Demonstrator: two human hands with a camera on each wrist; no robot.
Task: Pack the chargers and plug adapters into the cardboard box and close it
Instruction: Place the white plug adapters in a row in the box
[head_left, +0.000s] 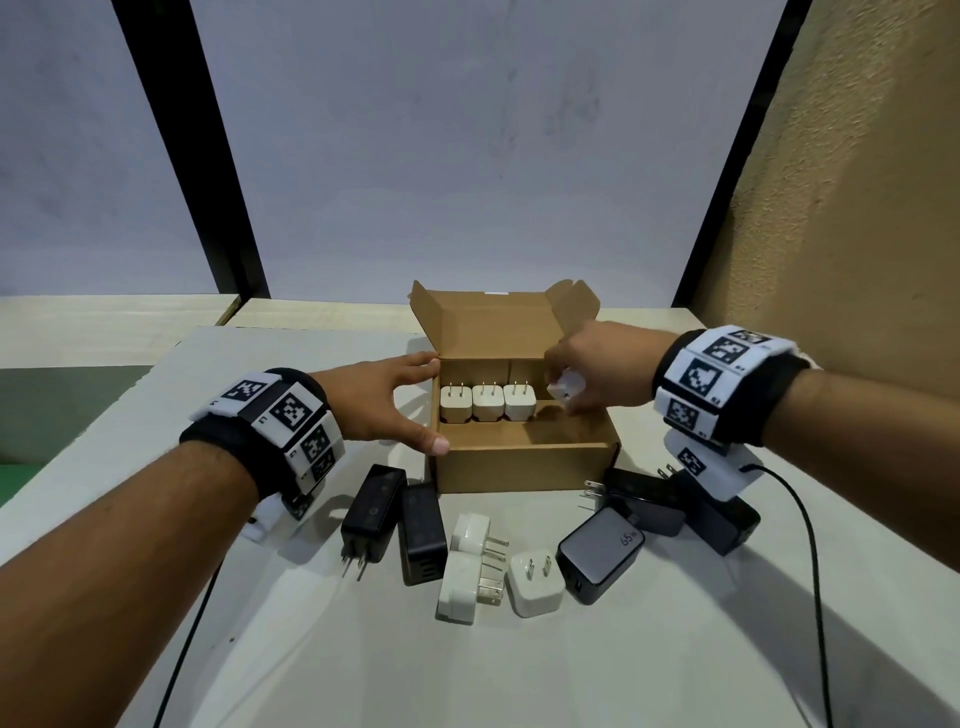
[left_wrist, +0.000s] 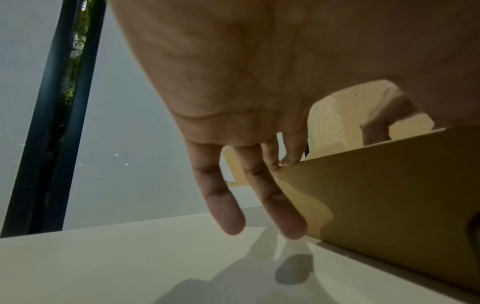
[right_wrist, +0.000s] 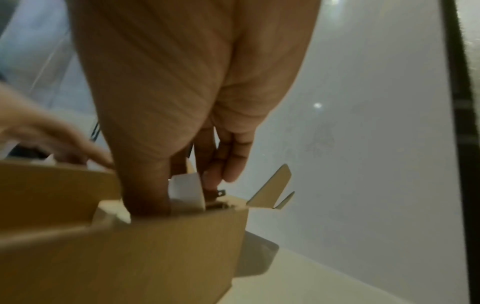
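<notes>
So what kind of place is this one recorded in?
Probably a makeshift recording or packing station, not clearly a home or factory: a plain white tabletop carrying only the cardboard box and loose chargers, a blank grey backdrop behind it, and a rough tan wall on the right.

Right hand fills upper frame, palm toward camera, fingers pointing down into open cardboard box. Thumb and fingers pinch small white charger just above box rim; metal prongs stick out to right, near fingertips. Box wall brown, blurred, fills lower left. Lid flap stands up at far corner. Left hand blurred at left edge, fingers reaching box's far side. Pale table surface lower right; grey panel and dark vertical strip behind.
</notes>
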